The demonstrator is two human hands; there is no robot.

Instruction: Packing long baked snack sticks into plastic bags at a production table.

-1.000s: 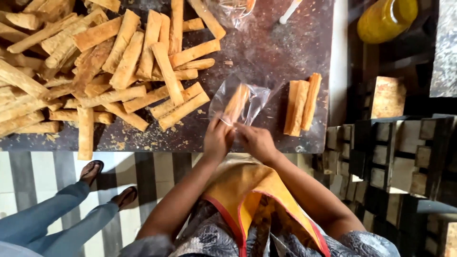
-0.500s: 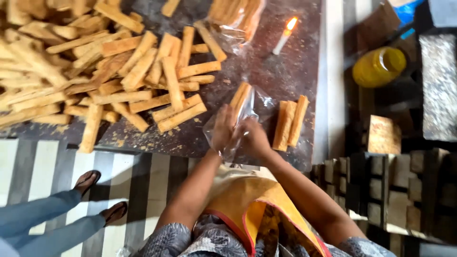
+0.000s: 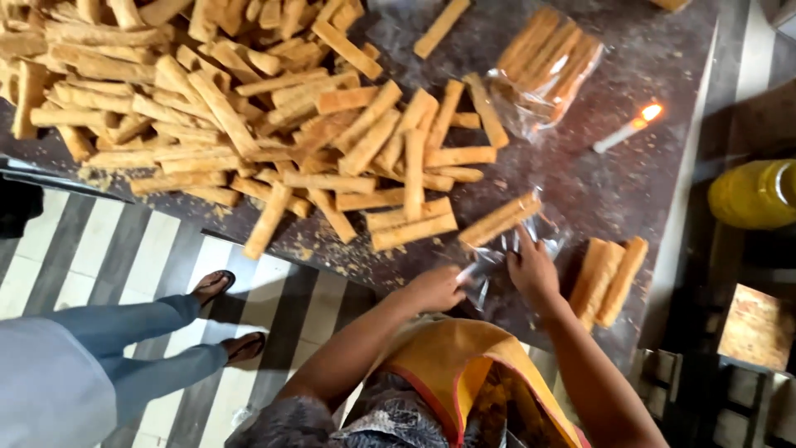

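Clear plastic bag [image 3: 506, 249] with long fried sticks [image 3: 500, 219] inside now lies flatter on the dark table [image 3: 630, 191] than half a second ago. Left hand [image 3: 435, 289] pinches the bag's near end shut; right hand [image 3: 532, 270] presses fingers closed on its side. Just right of the bag lie three loose sticks [image 3: 609, 278]; beyond it, a lit candle [image 3: 628, 127] and a filled bag [image 3: 543, 70].
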